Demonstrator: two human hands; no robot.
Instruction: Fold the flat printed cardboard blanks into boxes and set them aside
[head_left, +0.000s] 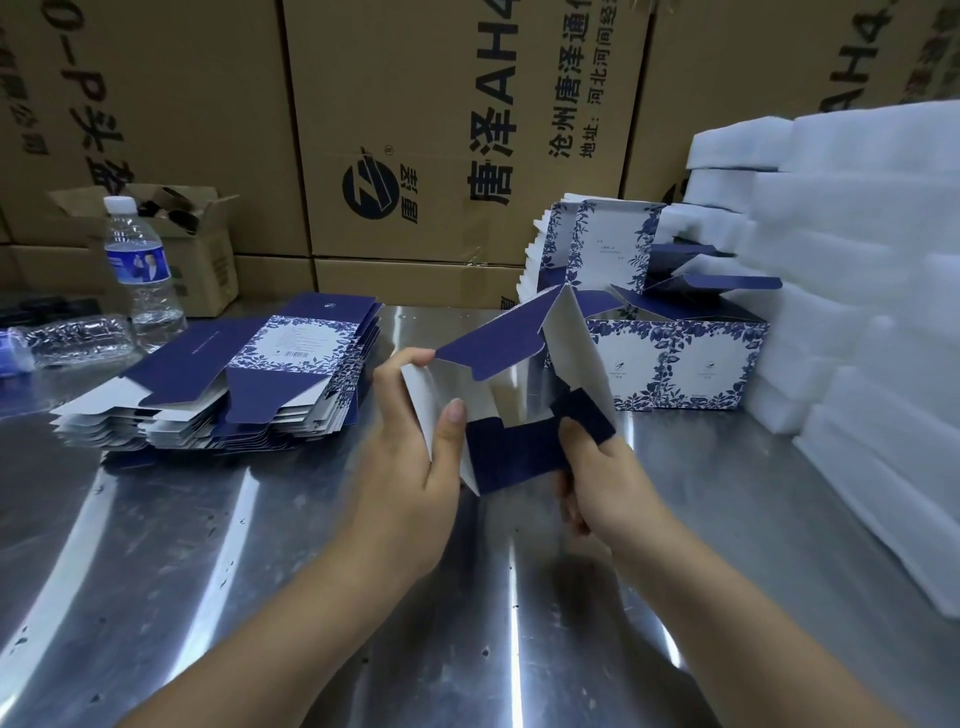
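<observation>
Half-formed box (519, 452) held above steel table (260, 571), between both hands. Left hand (410, 467): thumb inside, fingers (400, 364) outside, pinching the box's left white wall. Right hand (608, 478): thumb on a dark blue flap, fingers curled beneath it, pinching. Stack of flat blanks (244, 384) lies left of the left fingers. Finished boxes (691, 358) stand beyond the right fingers.

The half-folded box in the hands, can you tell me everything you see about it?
The half-folded box looks like thin card, dark blue and white, with shiny silver inside. It is open, with flaps sticking up and out, and is held tilted over the metal table. The left hand grips its left wall with the thumb in front. The right hand pinches a dark blue flap on its right.
</observation>
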